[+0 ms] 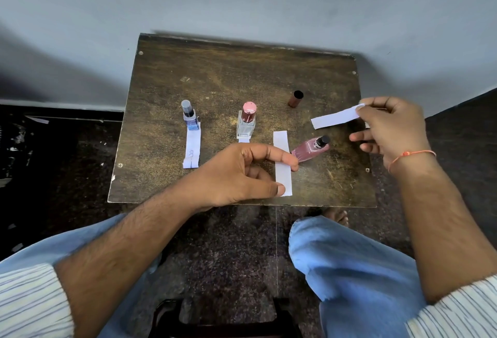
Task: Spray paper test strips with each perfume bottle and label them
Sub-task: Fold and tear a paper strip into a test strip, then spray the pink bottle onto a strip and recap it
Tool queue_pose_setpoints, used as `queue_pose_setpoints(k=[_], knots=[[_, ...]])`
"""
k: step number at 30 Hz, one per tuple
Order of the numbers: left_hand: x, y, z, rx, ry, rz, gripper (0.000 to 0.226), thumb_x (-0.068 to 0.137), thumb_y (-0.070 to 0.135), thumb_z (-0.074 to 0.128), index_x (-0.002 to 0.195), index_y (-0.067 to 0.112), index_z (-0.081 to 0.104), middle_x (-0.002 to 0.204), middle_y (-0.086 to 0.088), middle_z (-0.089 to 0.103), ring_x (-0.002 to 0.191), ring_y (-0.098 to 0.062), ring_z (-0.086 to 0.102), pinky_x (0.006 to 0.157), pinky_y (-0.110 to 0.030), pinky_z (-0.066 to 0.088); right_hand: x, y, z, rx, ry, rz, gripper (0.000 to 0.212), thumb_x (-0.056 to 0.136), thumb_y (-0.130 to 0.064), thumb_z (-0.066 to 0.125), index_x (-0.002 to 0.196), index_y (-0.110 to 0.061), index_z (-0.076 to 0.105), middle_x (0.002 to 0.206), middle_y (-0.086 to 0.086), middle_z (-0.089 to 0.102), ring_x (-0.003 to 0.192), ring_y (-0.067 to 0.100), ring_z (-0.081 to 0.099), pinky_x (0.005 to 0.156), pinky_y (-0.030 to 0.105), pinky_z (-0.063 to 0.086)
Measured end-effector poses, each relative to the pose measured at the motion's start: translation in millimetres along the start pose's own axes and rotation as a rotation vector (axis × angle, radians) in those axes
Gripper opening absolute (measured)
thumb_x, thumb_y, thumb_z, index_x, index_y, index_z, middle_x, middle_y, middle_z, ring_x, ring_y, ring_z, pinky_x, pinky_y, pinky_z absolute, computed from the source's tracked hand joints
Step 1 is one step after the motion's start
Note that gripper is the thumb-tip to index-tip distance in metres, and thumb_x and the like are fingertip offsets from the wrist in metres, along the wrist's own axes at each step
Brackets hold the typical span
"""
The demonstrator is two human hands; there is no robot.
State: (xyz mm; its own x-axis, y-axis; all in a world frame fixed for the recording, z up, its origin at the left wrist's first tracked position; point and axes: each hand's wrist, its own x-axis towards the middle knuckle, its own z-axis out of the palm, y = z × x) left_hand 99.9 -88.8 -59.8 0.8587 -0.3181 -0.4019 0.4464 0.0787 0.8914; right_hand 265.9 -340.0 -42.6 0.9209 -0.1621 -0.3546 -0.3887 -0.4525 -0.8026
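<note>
**Ann:** Worn and scratched, that dark wooden table [220, 74] sat against a grey wall, and the person leaned over it with both hands busy.

**Raj:** The left hand [242, 173] gripped the pink bottle [309, 149] by its base, thumb and forefinger curled round it. The bottle lay tilted, long axis running from lower left to upper right, black nozzle aimed toward the right hand [390, 127].

**Ann:** And that hand pinched a blank strip [333, 118] at its upper right end, held above the table, its length slanting down to the left, free end nearest the nozzle.

**Raj:** To my eye, the spray step. I'd say keep the strip's flat face square to the nozzle, not edge-on, and the fingers clear of the mist.

**Ann:** A second blank strip [282, 162] lay flat under the left hand, running near to far.

**Raj:** The brown cap [295, 98] stood apart at the far right. The blue bottle [190, 117] stood upright on its labelled strip [192, 149], the clear bottle [247, 119] upright with a strip end just showing beneath.

**Ann:** So two looked done, this one pending.
</note>
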Motion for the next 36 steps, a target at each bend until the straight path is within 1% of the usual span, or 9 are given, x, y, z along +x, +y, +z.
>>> queue_pose_setpoints(k=[4,6,7,10,13,18,25,32,36], knots=[[-1.2,-1.9,-0.7,0.003,-0.008,0.005,0.048,0.09,-0.001,0.083,0.127,0.027,0.075,0.078,-0.009,0.07,0.076,-0.026,0.055,0.07,-0.031,0.043,0.4,2.4,-4.6,-0.253,0.065,-0.184,0.015,0.09,-0.028,0.074,0.104,-0.034,0.075,0.11,-0.002,0.079,0.076,0.02,0.079,0.063,0.033,0.061],[-1.2,-2.8,-1.4,0.011,-0.006,0.01,0.049,0.09,-0.002,0.082,0.128,0.028,0.075,0.077,-0.009,0.069,0.074,-0.024,0.054,0.067,-0.029,0.043,-1.1,0.3,-8.3,-0.489,0.094,-0.392,0.025,0.089,-0.028,0.077,0.113,-0.033,0.076,0.119,-0.001,0.073,0.092,0.02,0.07,0.089,0.034,0.055],[-0.8,-3.2,-2.1,0.017,-0.003,0.012,0.049,0.09,-0.002,0.082,0.129,0.028,0.075,0.076,-0.008,0.069,0.071,-0.022,0.055,0.065,-0.028,0.043,-3.9,-2.6,-9.2,-0.557,0.092,-0.475,0.029,0.089,-0.024,0.078,0.118,-0.03,0.076,0.121,0.001,0.069,0.093,0.019,0.063,0.091,0.029,0.048],[0.5,-3.9,-2.2,0.033,0.001,0.018,0.051,0.091,-0.005,0.08,0.131,0.025,0.073,0.072,-0.003,0.068,0.062,-0.01,0.056,0.059,-0.019,0.044,-14.6,-12.1,-8.8,-0.523,-0.014,-0.578,0.035,0.086,-0.01,0.076,0.116,-0.028,0.077,0.113,-0.004,0.068,0.08,0.018,0.059,0.076,0.017,0.041],[1.2,-5.1,-0.5,0.041,-0.001,0.014,0.053,0.091,-0.007,0.078,0.134,0.023,0.07,0.071,0.007,0.07,0.061,-0.005,0.057,0.059,-0.018,0.045,-23.4,-13.0,-11.8,-0.475,-0.306,-0.592,0.042,0.081,-0.001,0.079,0.11,-0.031,0.079,0.098,-0.019,0.069,0.079,0.016,0.062,0.07,0.006,0.042],[5.4,-6.3,-1.1,0.021,0.022,0.021,0.057,0.091,-0.003,0.079,0.133,0.034,0.07,0.073,-0.005,0.064,0.071,-0.026,0.051,0.068,-0.035,0.04,-29.6,-12.2,-13.2,-0.539,-0.731,-0.552,0.058,0.074,-0.021,0.097,0.121,-0.044,0.073,0.121,-0.026,0.066,0.088,0.014,0.067,0.09,0.034,0.056],[8.4,-8.4,0.9,0.03,0.003,0.036,0.056,0.092,-0.001,0.077,0.135,0.034,0.068,0.073,-0.01,0.059,0.071,-0.027,0.048,0.065,-0.04,0.037,-33.3,-10.7,-1.4,-0.522,-0.728,-0.648,0.042,0.077,-0.031,0.096,0.115,-0.038,0.081,0.115,-0.017,0.076,0.096,-0.005,0.068,0.089,0.017,0.052],[7.2,-4.7,2.8,0.031,-0.02,0.066,0.056,0.09,-0.001,0.076,0.133,0.033,0.068,0.072,-0.007,0.057,0.064,-0.019,0.049,0.059,-0.029,0.039,-29.8,-5.0,-5.6,-0.416,-0.659,-0.559,0.031,0.081,-0.04,0.09,0.108,-0.026,0.084,0.108,-0.002,0.083,0.098,0.024,0.078,0.095,0.053,0.06],[6.8,-5.2,2.7,0.022,-0.019,0.058,0.057,0.089,0.002,0.077,0.134,0.035,0.068,0.078,-0.014,0.058,0.071,-0.03,0.047,0.064,-0.039,0.038,-26.9,-6.7,-10.4,-0.441,-0.659,-0.494,0.032,0.092,-0.048,0.079,0.117,-0.028,0.079,0.116,-0.012,0.082,0.108,0.01,0.077,0.104,0.051,0.058]])
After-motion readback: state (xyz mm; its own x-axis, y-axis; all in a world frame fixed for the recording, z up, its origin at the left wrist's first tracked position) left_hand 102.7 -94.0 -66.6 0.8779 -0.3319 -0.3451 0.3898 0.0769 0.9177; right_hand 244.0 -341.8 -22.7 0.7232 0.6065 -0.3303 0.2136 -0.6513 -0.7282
